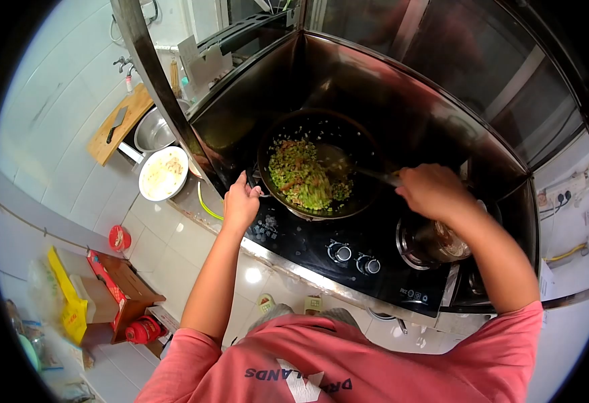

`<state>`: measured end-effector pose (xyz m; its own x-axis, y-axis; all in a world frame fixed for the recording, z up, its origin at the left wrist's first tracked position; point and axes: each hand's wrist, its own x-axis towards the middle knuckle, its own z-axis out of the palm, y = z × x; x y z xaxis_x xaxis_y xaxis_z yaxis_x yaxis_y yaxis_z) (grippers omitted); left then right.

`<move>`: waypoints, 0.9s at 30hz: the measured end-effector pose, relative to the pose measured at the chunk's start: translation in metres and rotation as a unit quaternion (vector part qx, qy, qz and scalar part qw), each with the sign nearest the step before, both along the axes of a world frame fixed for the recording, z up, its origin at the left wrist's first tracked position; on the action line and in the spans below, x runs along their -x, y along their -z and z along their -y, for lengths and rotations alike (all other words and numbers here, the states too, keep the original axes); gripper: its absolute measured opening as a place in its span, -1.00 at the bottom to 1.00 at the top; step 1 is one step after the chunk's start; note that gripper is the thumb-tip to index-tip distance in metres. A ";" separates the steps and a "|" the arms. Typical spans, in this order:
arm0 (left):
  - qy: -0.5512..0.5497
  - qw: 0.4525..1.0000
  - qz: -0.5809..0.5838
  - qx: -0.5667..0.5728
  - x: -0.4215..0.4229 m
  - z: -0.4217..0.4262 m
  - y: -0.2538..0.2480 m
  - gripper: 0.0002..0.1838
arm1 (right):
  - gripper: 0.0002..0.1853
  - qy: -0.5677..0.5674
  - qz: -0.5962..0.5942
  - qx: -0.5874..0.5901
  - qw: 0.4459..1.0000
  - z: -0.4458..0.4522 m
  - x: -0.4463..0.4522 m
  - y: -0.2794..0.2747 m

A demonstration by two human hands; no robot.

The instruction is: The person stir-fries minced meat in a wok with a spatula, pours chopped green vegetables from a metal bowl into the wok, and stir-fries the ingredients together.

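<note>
A dark wok sits on the black glass gas stove. Finely chopped green food with reddish-brown bits lies mostly in its left half, partly smeared by motion. My left hand is closed around the wok's handle at its left side. My right hand, on the other side, grips the handle of a spatula, which slants down into the wok. Its blade is blurred and partly hidden by the food.
A lidded pot stands on the right burner, under my right forearm. Left of the stove are a white pan of pale food, a metal bowl and a cutting board with a knife. Metal panels enclose the stove.
</note>
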<state>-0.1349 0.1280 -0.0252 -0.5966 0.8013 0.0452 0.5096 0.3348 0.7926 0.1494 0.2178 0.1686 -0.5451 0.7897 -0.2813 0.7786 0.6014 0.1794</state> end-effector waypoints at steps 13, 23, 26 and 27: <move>-0.011 1.000 0.004 0.002 0.000 -0.001 0.005 -0.43 | -0.75 0.261 -0.281 0.326 0.864 -0.054 0.008 0.103; -0.007 1.000 0.005 -0.007 -0.002 0.000 0.002 -0.43 | -0.76 -0.032 -0.040 -0.071 0.996 0.011 0.005 0.023; -0.007 1.000 0.004 -0.005 -0.001 0.000 0.003 -0.42 | -0.77 0.011 -0.008 -0.022 1.000 -0.010 -0.002 0.010; -0.005 1.000 0.007 -0.006 -0.001 0.000 0.005 -0.43 | -0.76 0.037 -0.007 0.001 0.999 -0.021 -0.009 0.014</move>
<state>-0.1343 0.1283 -0.0298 -0.6056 0.7944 0.0466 0.4944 0.3297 0.8043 0.1581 0.2392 0.1548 -0.4892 0.8278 -0.2747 0.8236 0.5421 0.1668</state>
